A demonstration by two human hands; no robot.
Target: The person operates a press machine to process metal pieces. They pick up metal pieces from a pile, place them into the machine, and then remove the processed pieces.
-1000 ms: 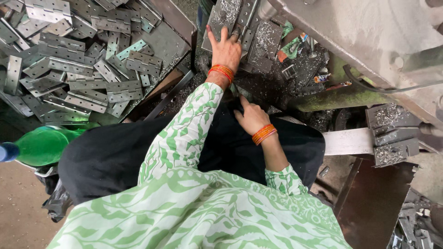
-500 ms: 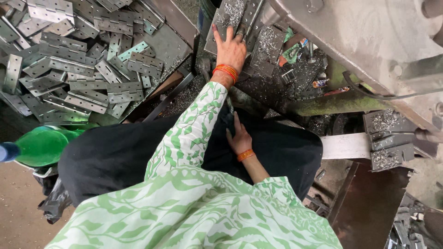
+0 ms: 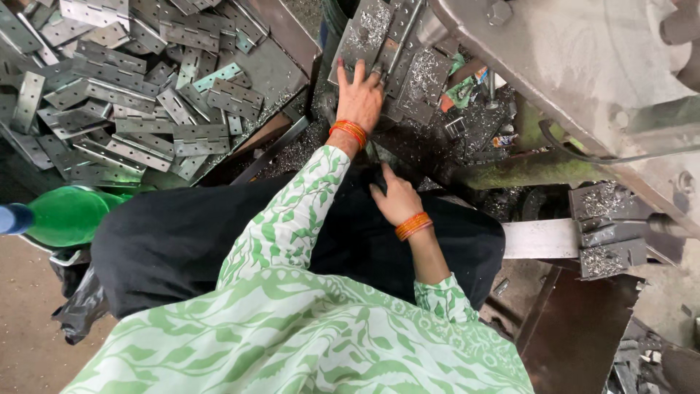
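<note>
Left hand (image 3: 359,95) lies flat, fingers spread, on two hinge plates (image 3: 364,33); right hand (image 3: 396,198) rests loosely on the lap; dozens of hinges (image 3: 124,80) piled left.

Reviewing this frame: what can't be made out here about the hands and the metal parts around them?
- Head view: whether the right hand holds anything; its fingers curl down against the dark lap.
- What lies under the left hand: the palm covers that part of the shaving-covered metal plates.
- The pile of metal hinges runs off the top and left edges, so its extent is unknown.
- The green bottle is cut off at the left edge.
</note>
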